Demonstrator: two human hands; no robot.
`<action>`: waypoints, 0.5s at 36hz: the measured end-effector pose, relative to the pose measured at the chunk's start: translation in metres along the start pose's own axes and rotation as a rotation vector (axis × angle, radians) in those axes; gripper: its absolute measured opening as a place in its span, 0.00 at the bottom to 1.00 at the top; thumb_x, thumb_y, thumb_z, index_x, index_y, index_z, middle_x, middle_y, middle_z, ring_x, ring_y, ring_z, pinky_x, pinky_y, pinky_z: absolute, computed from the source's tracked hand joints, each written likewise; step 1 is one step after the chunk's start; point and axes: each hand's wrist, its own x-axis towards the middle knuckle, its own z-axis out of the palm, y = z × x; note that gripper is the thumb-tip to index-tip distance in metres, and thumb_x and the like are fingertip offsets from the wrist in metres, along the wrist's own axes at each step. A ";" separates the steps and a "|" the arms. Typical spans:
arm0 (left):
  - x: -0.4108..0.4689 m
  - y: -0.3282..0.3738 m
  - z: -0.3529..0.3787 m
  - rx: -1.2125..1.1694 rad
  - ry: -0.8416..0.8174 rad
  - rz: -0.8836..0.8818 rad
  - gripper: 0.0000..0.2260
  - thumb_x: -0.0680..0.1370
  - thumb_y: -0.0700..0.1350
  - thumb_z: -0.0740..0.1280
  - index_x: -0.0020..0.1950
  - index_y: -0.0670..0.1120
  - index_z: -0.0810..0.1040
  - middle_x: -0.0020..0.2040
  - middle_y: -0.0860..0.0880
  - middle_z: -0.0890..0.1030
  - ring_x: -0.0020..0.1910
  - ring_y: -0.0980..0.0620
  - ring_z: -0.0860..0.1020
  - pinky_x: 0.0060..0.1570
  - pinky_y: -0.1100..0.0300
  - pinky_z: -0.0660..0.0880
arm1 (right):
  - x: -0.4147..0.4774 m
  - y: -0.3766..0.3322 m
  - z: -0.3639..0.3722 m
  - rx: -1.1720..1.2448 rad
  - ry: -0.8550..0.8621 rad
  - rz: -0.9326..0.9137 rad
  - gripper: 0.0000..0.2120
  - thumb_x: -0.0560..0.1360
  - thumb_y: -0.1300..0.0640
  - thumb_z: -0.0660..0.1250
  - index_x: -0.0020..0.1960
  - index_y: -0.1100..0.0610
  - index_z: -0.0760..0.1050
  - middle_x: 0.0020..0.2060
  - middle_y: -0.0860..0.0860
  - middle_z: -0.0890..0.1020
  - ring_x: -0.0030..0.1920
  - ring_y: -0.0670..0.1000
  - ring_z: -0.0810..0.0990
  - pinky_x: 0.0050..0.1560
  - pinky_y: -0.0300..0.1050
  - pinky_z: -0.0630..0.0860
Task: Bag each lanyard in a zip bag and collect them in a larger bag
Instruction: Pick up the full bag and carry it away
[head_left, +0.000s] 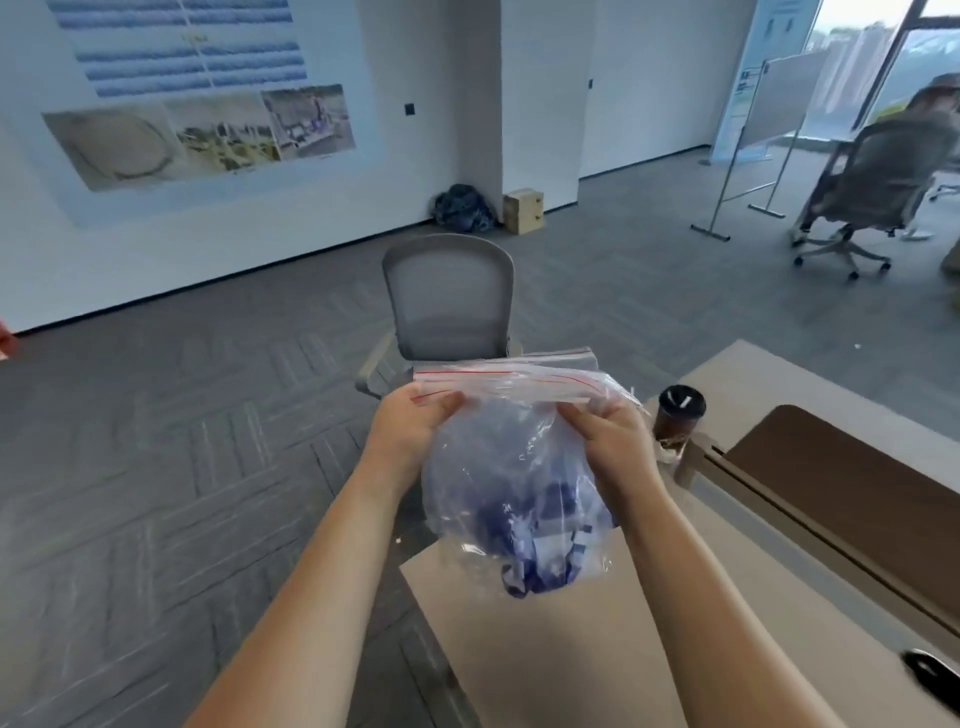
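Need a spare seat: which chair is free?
The grey mesh chair just beyond the held bag; the far-right chair is occupied.

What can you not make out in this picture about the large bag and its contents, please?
Head view only:
Lanyards: bunched behind crumpled plastic of the large zip bag; their count, and whether each is bagged, is unreadable.
Zip strip: ends covered by fingers of left hand and right hand; sealed or not is unclear.
Black object, lower right: cut off by frame edge.
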 end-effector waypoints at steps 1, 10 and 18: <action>0.006 -0.002 -0.014 -0.011 0.019 -0.011 0.04 0.77 0.41 0.73 0.48 0.42 0.85 0.45 0.48 0.87 0.46 0.54 0.85 0.46 0.61 0.80 | 0.007 0.003 0.016 -0.021 -0.010 -0.001 0.06 0.77 0.60 0.71 0.51 0.59 0.85 0.47 0.57 0.87 0.52 0.58 0.85 0.62 0.63 0.77; 0.098 -0.036 -0.146 -0.199 0.131 -0.039 0.10 0.74 0.34 0.73 0.52 0.31 0.81 0.39 0.45 0.86 0.37 0.53 0.84 0.40 0.63 0.79 | 0.081 0.034 0.166 -0.101 -0.047 -0.022 0.07 0.76 0.60 0.72 0.47 0.50 0.86 0.46 0.55 0.87 0.50 0.58 0.86 0.58 0.62 0.80; 0.198 -0.058 -0.283 -0.203 0.167 -0.023 0.06 0.76 0.30 0.68 0.44 0.39 0.79 0.34 0.49 0.85 0.32 0.54 0.84 0.35 0.68 0.77 | 0.156 0.054 0.326 -0.097 -0.055 0.068 0.05 0.76 0.63 0.71 0.43 0.58 0.86 0.45 0.59 0.87 0.48 0.60 0.86 0.56 0.60 0.81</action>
